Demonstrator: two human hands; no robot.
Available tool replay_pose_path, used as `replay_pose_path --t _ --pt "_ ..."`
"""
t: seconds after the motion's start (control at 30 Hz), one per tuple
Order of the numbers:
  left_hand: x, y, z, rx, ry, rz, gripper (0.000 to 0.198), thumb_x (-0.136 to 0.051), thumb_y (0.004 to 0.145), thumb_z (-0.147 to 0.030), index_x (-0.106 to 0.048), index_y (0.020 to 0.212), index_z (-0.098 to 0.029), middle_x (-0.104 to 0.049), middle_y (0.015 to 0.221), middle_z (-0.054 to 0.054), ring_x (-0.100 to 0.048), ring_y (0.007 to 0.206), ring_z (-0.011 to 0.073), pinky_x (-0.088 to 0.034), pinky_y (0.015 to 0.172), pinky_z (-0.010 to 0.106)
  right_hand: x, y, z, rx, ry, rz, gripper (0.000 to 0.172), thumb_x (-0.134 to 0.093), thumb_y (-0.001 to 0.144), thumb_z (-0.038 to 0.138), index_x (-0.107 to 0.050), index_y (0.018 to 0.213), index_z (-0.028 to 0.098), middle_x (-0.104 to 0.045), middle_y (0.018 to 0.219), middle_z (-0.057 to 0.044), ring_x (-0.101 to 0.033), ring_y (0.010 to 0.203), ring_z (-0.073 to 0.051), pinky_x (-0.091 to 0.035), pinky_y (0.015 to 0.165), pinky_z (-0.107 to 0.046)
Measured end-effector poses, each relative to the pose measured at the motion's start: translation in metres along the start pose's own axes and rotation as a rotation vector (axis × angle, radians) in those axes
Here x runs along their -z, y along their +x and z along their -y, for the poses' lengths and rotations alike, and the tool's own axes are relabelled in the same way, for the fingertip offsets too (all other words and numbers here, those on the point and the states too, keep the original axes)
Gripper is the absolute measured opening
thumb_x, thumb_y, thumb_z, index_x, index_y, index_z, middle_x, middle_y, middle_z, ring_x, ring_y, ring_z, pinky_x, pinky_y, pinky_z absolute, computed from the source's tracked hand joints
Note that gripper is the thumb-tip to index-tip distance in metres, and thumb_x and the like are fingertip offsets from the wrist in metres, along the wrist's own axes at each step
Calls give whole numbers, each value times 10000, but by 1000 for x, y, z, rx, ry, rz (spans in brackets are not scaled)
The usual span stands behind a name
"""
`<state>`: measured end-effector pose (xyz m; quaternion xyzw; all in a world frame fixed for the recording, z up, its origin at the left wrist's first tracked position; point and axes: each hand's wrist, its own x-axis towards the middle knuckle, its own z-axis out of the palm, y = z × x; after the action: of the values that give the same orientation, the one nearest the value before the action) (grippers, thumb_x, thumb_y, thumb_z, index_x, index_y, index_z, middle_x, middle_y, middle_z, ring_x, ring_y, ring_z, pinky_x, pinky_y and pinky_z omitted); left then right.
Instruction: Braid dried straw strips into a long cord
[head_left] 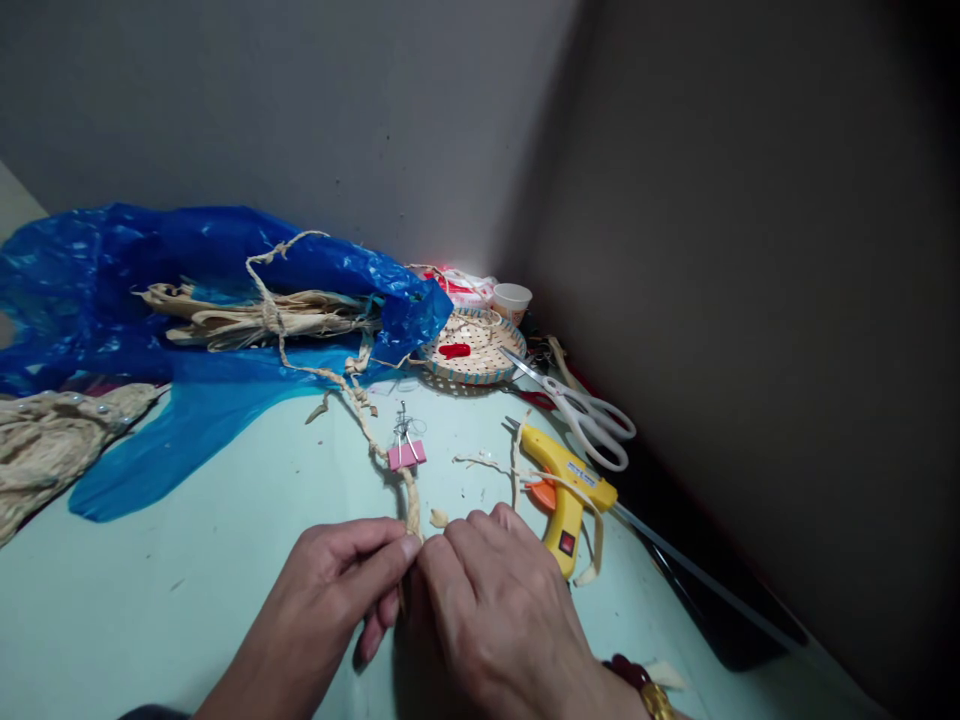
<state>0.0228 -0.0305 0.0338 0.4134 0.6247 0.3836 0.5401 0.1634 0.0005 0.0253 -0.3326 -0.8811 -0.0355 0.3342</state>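
A braided cord of pale dried plant fibre [412,500] runs toward me over the table, and a pink binder clip [406,456] grips it. My left hand [352,580] pinches the cord between thumb and forefinger just below the clip. Right beside it, my right hand [495,590] is closed around the cord's near end, its fingertips hidden behind the knuckles. Beyond the clip the thinner twisted part of the cord [330,376] winds back to a bundle of dried fibre strips [262,316] lying on a blue plastic bag [225,235].
To the right lie a yellow glue gun [566,480] and white-handled scissors [592,415]. Behind them are a woven basket [480,372] holding a red clip [454,351], and a paper cup [512,298]. A woven piece with pearl-like beads [60,440] sits at left. A wall rises behind.
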Motion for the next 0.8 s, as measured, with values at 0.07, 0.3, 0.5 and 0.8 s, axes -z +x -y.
replay_pose_path --t 0.07,0.3,0.5,0.8 --pt "-1 0 -1 -11 -9 -16 373 -560 836 -444 -589 588 -166 -447 470 -49 -407 461 110 -339 514 248 2 -2 1 33 -6 14 198 -425 872 95 -531 738 197 -516 605 -20 -456 611 -182 -370 698 -338" --pt "-1 -3 1 69 -172 -90 203 -678 774 -369 -704 730 -173 -537 578 -31 -447 572 121 -359 520 205 7 -6 -1 125 2 110 190 -480 868 83 -607 991 153 -566 677 -27 -496 650 -187 -401 715 -331" --pt "9 -1 2 -42 -137 -43 105 -676 776 -242 -756 832 -207 -651 659 -32 -577 731 168 -462 674 216 16 10 -14 -122 384 236 102 -494 893 222 -581 859 179 -591 803 -58 -531 762 -193 -418 712 -325" --pt "9 -3 0 -50 -139 -39 148 -650 796 -223 -749 906 -225 -733 803 -17 -627 788 176 -499 764 240 15 29 -27 -648 1340 729 149 -469 942 262 -561 895 155 -551 745 4 -450 601 -78 -357 557 -197"
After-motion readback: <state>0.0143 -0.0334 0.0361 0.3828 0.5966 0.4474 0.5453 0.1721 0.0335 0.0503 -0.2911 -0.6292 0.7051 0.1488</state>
